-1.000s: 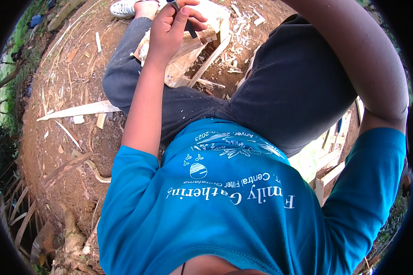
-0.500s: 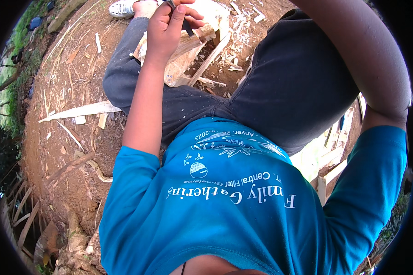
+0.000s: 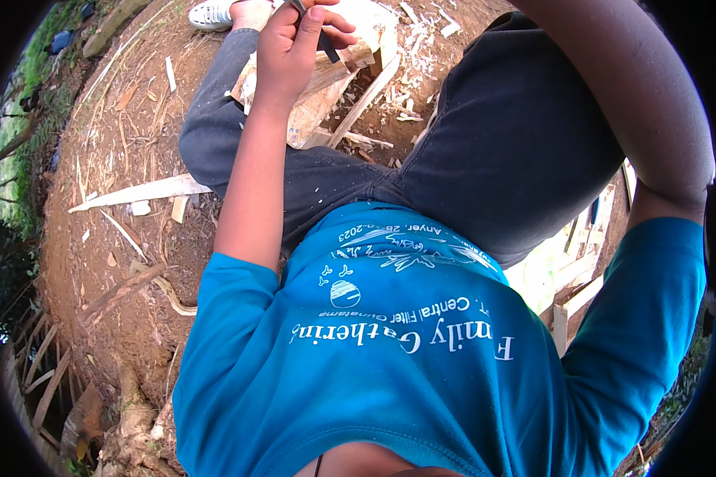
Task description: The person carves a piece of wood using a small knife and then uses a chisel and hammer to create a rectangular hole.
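Observation:
My left hand (image 3: 294,44) is closed around a dark, flat metal chisel (image 3: 328,49) at the top of the view. The chisel slants, its lower end against or just above a pale block of wood (image 3: 314,113) between my legs; I cannot tell whether they touch. Some fingers of this hand stick out past the chisel. My right arm (image 3: 652,95) reaches up and forward, and its hand lies beyond the top edge, out of sight. The far part of the block is cut off by the frame.
Wood chips (image 3: 410,103) litter the brown soil around the block. A long pointed wood offcut (image 3: 147,191) lies left of my leg. Pale wooden pieces (image 3: 577,274) stand at my right side. A white shoe (image 3: 210,15) shows at the top left.
The chisel's lower end has shifted very slightly to the right, with my left hand still around it. Otherwise the scene looks almost the same.

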Motion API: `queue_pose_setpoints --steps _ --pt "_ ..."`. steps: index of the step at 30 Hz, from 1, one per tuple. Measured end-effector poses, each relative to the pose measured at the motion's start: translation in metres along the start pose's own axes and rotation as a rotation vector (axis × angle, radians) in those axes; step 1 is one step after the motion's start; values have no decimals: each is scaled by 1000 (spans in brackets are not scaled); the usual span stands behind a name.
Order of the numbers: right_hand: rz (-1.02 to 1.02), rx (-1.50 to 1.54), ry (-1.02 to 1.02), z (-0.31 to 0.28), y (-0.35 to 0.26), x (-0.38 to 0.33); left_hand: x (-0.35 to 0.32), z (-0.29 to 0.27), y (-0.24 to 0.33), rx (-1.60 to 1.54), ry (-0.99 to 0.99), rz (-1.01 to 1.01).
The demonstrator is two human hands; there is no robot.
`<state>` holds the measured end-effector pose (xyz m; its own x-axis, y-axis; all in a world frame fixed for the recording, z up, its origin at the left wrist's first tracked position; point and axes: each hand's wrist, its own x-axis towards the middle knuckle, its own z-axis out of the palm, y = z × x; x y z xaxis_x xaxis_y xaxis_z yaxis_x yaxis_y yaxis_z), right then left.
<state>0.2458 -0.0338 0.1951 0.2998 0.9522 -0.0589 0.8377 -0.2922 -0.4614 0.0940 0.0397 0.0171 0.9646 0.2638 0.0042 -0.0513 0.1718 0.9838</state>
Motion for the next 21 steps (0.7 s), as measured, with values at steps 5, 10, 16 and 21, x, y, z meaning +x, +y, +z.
queue_pose_setpoints --steps 5,10,16,21 --pt "28 -16 87 6 1 0 1 -1 -2 27 3 19" --pt "59 -49 164 15 1 8 1 -3 -3 31 -4 23" --pt "8 1 114 11 6 0 12 26 40 -153 192 58" --pt "220 -113 -107 -28 10 -32 41 16 12 -146 176 129"
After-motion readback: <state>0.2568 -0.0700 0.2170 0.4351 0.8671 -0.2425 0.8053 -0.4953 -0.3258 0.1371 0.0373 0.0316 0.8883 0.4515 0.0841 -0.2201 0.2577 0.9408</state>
